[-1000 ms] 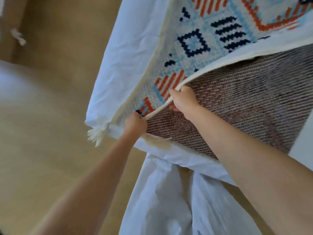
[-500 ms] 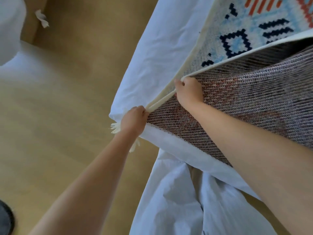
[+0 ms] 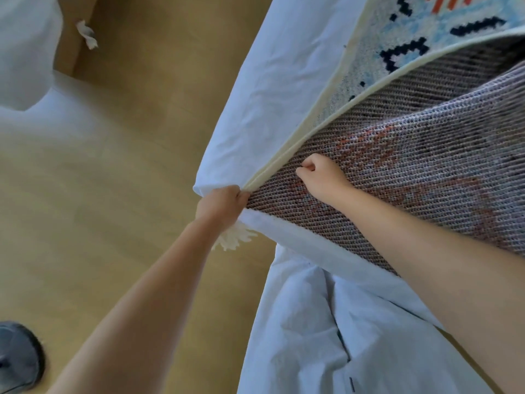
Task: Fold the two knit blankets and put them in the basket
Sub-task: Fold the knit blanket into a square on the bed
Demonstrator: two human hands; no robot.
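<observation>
Cream-bordered knit blanket [image 3: 412,166], patterned in pale blue, navy and orange, is caught at its corner in the left hand [image 3: 220,204], whose fingers are curled tight round the doubled cream edge [image 3: 287,155]; a fluffy white yarn tassel [image 3: 235,238] hangs just beneath that fist. Near it, the right hand [image 3: 321,177] lies on the blanket's brownish-grey reverse side with its fingers curled and thumb against forefinger; whether it pinches any knit cannot be told. One layer of the blanket is folded over the other, so the dull reverse faces up, while the bright patterned face [image 3: 397,38] shows beyond the cream edge. The blanket rests on a wrinkled white sheet [image 3: 272,81] that drapes down toward the pale wooden floor [image 3: 113,194]. A dark grey rounded object [image 3: 17,356] sits on the floor at the lower left.
</observation>
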